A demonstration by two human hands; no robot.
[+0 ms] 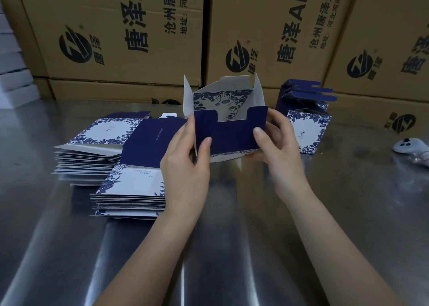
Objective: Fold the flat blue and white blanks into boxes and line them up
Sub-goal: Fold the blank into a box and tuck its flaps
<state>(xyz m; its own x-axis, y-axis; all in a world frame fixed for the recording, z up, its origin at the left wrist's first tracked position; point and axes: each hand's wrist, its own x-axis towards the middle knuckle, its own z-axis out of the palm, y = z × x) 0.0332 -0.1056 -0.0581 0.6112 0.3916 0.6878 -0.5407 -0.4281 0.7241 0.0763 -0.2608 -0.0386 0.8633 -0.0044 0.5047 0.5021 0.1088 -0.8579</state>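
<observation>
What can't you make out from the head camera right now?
All head view.
- Finished boxes: right hand covers their left side, count unclear.
- Half-folded box: lower corners hidden behind left hand and right hand.
- Print on the top blank: too small to read.
- White device: cut by the right frame edge.

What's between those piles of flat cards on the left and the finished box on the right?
A half-folded box, gripped by the left hand and the right hand, seen from the head camera.
</observation>
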